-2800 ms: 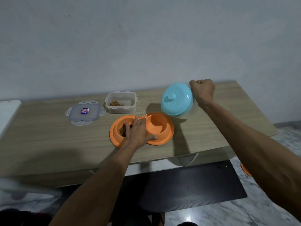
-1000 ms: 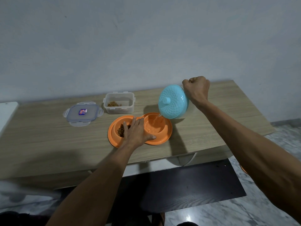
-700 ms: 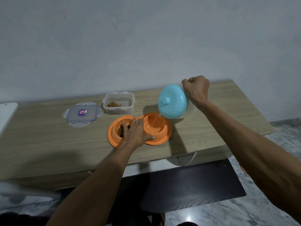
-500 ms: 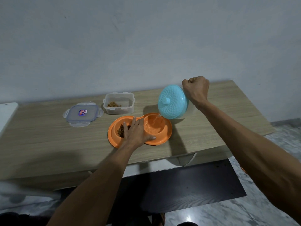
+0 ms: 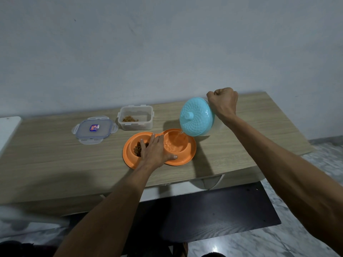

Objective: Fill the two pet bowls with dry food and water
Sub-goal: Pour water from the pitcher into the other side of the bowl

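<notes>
Orange plastic, moulded as one double pet bowl (image 5: 191,145), lies flat on the wooden table (image 5: 46,154). The left hand (image 5: 155,152) rests palm down across the waist between its two wells, fingers spread flat and pressing rather than gripping; nothing is held in it. Just left of those fingers, the left well holds brown dry food (image 5: 138,148).

The right hand (image 5: 222,102) is closed in a fist around what appears to be the handle of a clear water jug with a turquoise lid (image 5: 196,116); the handle itself is hidden behind the fist. The jug is tipped well over, its lid facing the camera and its long axis leaning down and to the left of the fist. From its lowest edge a thin stream of water (image 5: 179,135) falls into the right well (image 5: 176,143), which lies below and left of the fist and just right of the steadying hand. That well looks partly filled, its surface rippled.

Beyond the steadying hand stands an open clear food container (image 5: 136,120) with a little kibble left, its snap lid (image 5: 94,129) lying flat to the left.

Judged from this, the food is done and the water is mid-pour. The coming move turns on the spout sitting right over the well's far rim: righting the jug should swing its mouth up and back toward the fist.
</notes>
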